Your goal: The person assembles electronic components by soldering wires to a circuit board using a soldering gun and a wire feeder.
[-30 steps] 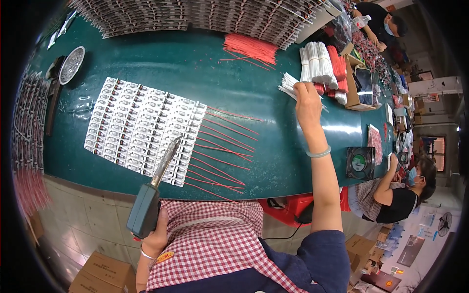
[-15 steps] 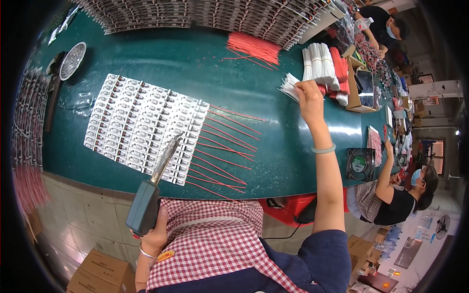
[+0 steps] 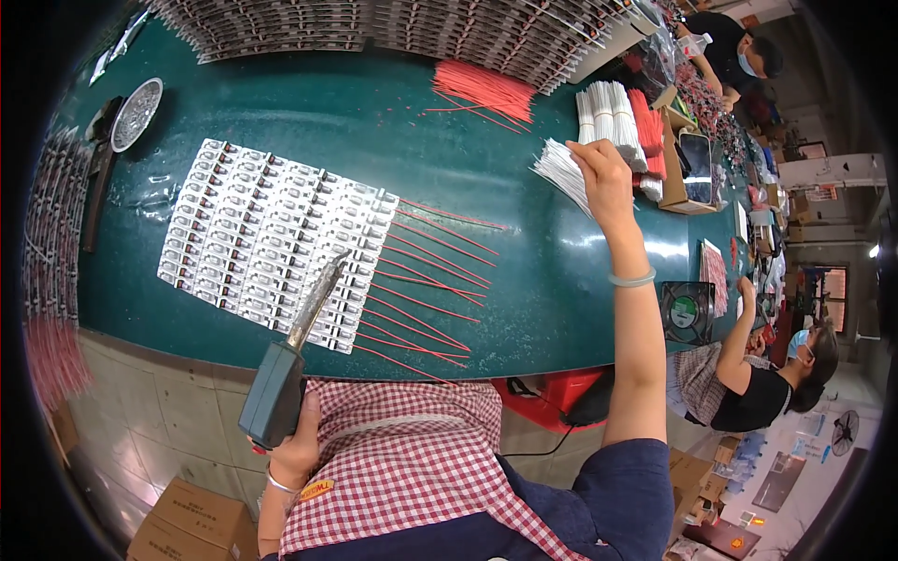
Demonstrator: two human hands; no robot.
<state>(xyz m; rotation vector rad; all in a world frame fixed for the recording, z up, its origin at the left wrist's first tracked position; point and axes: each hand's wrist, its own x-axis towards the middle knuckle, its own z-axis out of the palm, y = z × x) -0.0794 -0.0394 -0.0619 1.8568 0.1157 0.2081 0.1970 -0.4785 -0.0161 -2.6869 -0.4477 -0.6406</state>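
Note:
My left hand (image 3: 297,441) is wrapped round the dark grey-green handle of a soldering iron (image 3: 271,393). Its metal tip rests over the right part of a sheet of white circuit boards (image 3: 271,234), which carry rows of small components. Thin red wires (image 3: 435,271) fan out rightward from the boards' right edge. At the right, my right hand (image 3: 606,178) has thumb and fingers closed in a pinch beside a loose pile of white wires (image 3: 561,178). What sits between those fingertips is too small to make out.
A pile of red wires (image 3: 482,92) lies at the back, below stacked boards (image 3: 281,28). Tied white wire bundles (image 3: 608,117) stand near a cardboard box (image 3: 692,173). A fan (image 3: 687,311) sits right of my arm; a round dish (image 3: 137,115) is far left. Two people work at right.
My right hand has shifted a little to the right, uncovering more of the loose white wires. The soldering iron in my left hand stays almost where it was.

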